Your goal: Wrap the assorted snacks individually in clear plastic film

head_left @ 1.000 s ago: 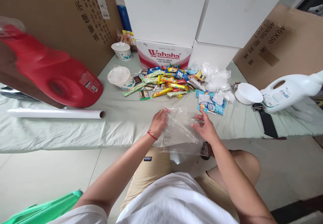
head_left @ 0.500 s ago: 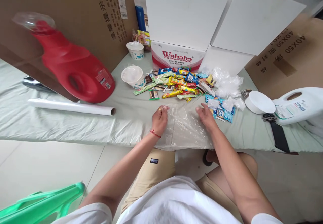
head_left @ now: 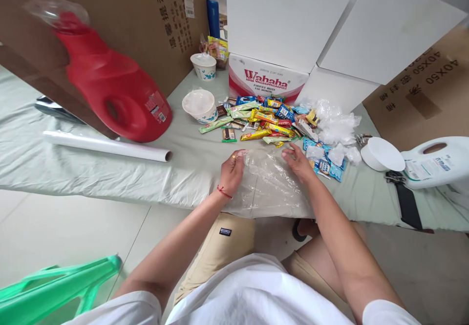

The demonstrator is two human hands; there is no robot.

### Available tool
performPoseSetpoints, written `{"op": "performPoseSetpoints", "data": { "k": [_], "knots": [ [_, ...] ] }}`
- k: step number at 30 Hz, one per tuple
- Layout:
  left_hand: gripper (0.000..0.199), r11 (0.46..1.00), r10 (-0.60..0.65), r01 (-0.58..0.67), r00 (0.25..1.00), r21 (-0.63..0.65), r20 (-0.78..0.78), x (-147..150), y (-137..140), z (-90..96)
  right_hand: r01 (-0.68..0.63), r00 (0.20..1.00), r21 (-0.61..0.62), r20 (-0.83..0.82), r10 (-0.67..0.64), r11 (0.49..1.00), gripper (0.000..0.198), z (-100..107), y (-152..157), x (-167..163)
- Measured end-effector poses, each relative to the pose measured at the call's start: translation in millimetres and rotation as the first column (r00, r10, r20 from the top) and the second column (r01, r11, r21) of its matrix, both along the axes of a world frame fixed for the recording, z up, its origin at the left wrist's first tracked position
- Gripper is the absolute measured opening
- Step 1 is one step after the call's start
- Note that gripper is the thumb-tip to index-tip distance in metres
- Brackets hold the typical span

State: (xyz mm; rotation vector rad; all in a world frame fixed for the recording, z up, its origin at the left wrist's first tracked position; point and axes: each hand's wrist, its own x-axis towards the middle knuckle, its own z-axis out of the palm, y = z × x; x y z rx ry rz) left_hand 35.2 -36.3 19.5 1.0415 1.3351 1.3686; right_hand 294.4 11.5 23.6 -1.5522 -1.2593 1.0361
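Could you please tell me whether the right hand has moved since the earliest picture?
Yes: judged against the Wahaha box, the right hand has moved forward, nearer to it, and somewhat left.

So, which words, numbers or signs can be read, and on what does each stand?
"Wahaha®": water carton.
"PURIFIED WATER": same carton.
"FOR DRINKING": same carton.
"40X50", twice: right cardboard box.
"温馨提示": left cardboard box.
Too small or blurred to be sure: labels on the red bottle and white bottle, snack wrappers, shorts patch, remaining box writing.
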Motion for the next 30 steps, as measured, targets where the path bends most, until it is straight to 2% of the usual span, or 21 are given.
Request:
{"op": "performPoseSetpoints", "data": {
  "k": [2,6,8,11,13,15,18,20,22,24,26,28,30],
  "knots": [
    [0.040,0.996,-0.086,0.085,0.996,0.030,0.037,0.7,-3.7,3.3,-0.100,0.993,-0.090,-0.063,0.095,0.991,0.083,0.4,5.6,-11.5],
    [0.052,0.976,-0.206,0.198,0.974,0.096,0.090,-5.4,-6.2,5.4,-0.197,0.980,-0.228,-0.059,0.189,0.954,0.060,-1.5,12.1,-16.6],
    [0.055,0.971,-0.233,0.224,0.964,0.083,0.128,-7.3,-6.8,5.4,-0.181,0.981,-0.206,0.024,0.190,0.962,0.057,-3.6,12.4,-15.9],
    [0.054,0.968,-0.250,0.244,0.953,0.055,0.171,-5.3,-7.9,5.0,-0.146,0.951,-0.108,0.259,0.169,0.983,0.058,-7.3,12.6,-18.2],
    [0.053,0.967,-0.256,0.255,0.949,0.027,0.185,-3.4,-6.8,3.6,-0.161,0.903,-0.073,0.392,0.177,0.984,0.038,-9.9,13.8,-18.8],
    [0.054,0.974,-0.225,0.228,0.962,-0.007,0.156,-3.7,-1.9,0.5,-0.145,0.883,-0.060,0.442,0.157,0.988,0.021,-11.7,15.7,-13.5],
    [0.048,0.996,-0.094,0.093,0.995,-0.016,-0.034,-7.6,14.3,-6.4,-0.038,0.885,-0.029,0.463,0.047,0.999,0.019,-11.4,18.7,8.8],
    [0.040,0.999,-0.042,0.039,0.982,-0.017,-0.186,-9.4,28.7,-10.4,0.039,0.871,0.005,0.490,-0.037,0.999,0.019,-8.9,22.0,28.4],
    [0.030,0.998,-0.046,0.032,0.946,-0.049,-0.322,-8.8,42.4,-12.1,0.099,0.850,0.044,0.516,-0.107,0.994,0.019,-5.3,27.1,45.3],
    [0.021,0.998,-0.034,0.003,0.887,-0.068,-0.460,-5.7,52.1,-10.8,0.134,0.831,0.069,0.535,-0.150,0.989,0.019,-1.0,32.4,55.5],
    [0.031,0.997,0.048,-0.071,0.810,-0.018,-0.585,-1.4,55.1,-7.2,0.144,0.810,0.098,0.560,-0.174,0.985,0.020,4.7,34.8,58.1],
    [0.053,0.984,0.178,-0.141,0.724,0.111,-0.666,2.6,50.8,-2.1,0.128,0.774,0.195,0.593,-0.221,0.972,0.026,12.5,30.7,53.2],
    [0.058,0.955,0.290,-0.145,0.625,0.257,-0.724,6.1,41.3,3.6,0.063,0.736,0.332,0.621,-0.268,0.941,0.029,21.9,18.1,40.7]
  ]
}}
